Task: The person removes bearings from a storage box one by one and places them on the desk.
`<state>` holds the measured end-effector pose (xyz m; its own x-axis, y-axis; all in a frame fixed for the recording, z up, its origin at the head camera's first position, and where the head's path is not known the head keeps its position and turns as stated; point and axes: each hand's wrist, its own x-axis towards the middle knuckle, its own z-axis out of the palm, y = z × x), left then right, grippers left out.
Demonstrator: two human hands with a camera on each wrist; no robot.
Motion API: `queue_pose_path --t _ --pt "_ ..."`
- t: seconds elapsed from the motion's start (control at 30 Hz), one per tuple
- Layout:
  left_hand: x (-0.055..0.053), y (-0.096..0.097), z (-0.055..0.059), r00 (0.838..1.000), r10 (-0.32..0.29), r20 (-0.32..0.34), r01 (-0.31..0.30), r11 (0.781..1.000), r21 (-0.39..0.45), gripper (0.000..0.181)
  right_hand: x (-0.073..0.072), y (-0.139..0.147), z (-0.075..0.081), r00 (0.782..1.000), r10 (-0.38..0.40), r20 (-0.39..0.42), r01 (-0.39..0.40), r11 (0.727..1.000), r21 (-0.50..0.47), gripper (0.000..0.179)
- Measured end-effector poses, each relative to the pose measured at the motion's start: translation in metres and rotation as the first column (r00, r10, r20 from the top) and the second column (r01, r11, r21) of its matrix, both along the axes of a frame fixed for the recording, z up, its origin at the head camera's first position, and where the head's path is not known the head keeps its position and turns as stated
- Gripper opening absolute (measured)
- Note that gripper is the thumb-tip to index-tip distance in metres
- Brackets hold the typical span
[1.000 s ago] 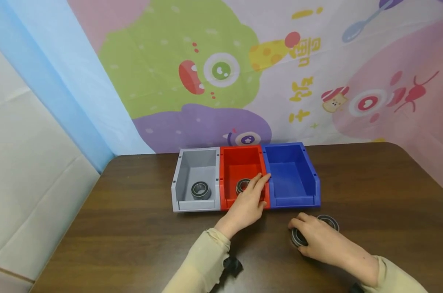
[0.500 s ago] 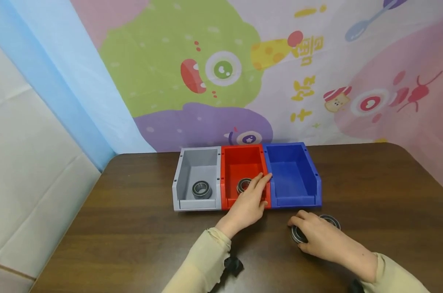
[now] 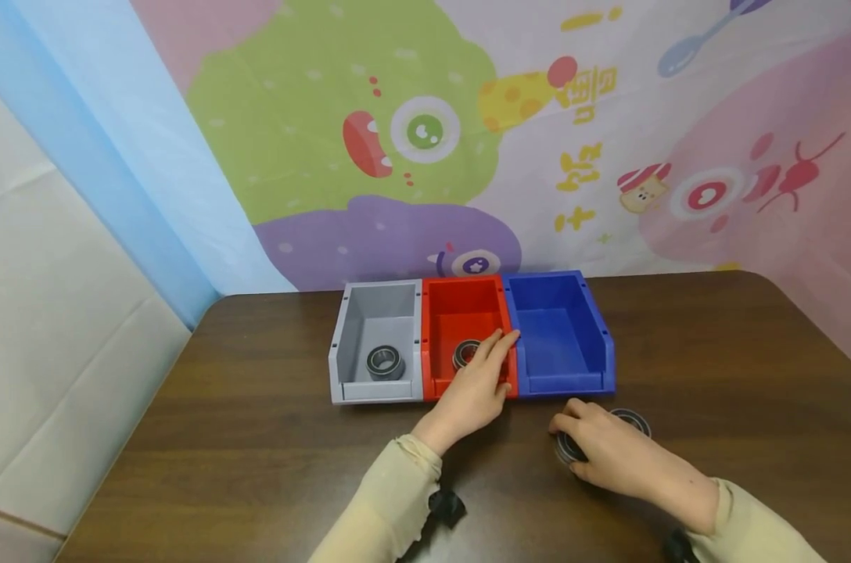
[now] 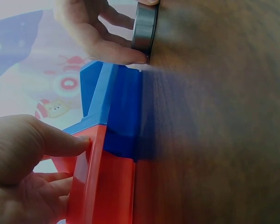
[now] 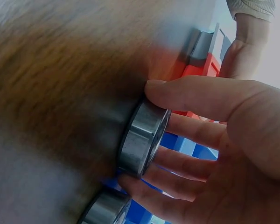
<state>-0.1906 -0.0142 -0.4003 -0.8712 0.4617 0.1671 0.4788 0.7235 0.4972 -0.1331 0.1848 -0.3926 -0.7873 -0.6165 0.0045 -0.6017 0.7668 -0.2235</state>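
My right hand (image 3: 608,450) grips a ball bearing (image 5: 140,140) low over the table, thumb on one side and fingers round the other. A second bearing (image 3: 633,418) lies just behind that hand, partly covered by it. My left hand (image 3: 471,391) reaches over the red bin (image 3: 461,301), fingers extended toward the wall shared with the blue bin (image 3: 552,336). In the left wrist view, its thumb (image 4: 65,140) rests on the red bin's front lip. Another bearing (image 3: 462,356) sits inside the red bin, partly hidden by the left hand.
At the left of the row, a grey bin (image 3: 390,309) holds one bearing (image 3: 386,375). The three bins stand side by side at the back of the brown wooden table (image 3: 256,469). A patterned cloth (image 3: 313,148) hangs right behind them.
The right hand and its bearing have shifted very slightly. The left hand keeps its place at the red bin, and the bins stay put.
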Motion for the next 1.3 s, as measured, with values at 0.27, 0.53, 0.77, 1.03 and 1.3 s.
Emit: queue_pose_path --t 0.27,0.53,0.77,1.03,1.3 --pt "-0.001 0.000 0.001 1.000 -0.003 0.005 0.003 1.000 -0.004 0.071 -0.005 0.002 0.008 0.995 -0.014 0.102 0.017 1.000 -0.025 0.037" --pt "0.000 0.001 0.005 1.000 -0.013 -0.008 0.013 1.000 -0.027 0.070 -0.019 -0.002 0.018 0.992 -0.059 0.113 0.074 0.989 -0.131 0.025" --pt "-0.001 -0.003 0.010 0.998 0.049 -0.041 -0.051 0.998 -0.032 0.080 -0.038 -0.014 0.020 0.986 -0.164 0.001 0.157 0.941 -0.301 0.020" --pt "-0.010 -0.008 0.009 0.973 0.191 -0.128 -0.193 0.981 0.000 0.058 -0.056 -0.036 0.019 0.945 -0.326 0.022 0.304 0.853 -0.424 0.023" --pt "-0.017 -0.011 0.007 0.960 0.259 -0.109 -0.259 0.966 0.020 0.043 -0.063 -0.049 0.013 0.920 -0.360 0.156 0.392 0.812 -0.433 0.050"
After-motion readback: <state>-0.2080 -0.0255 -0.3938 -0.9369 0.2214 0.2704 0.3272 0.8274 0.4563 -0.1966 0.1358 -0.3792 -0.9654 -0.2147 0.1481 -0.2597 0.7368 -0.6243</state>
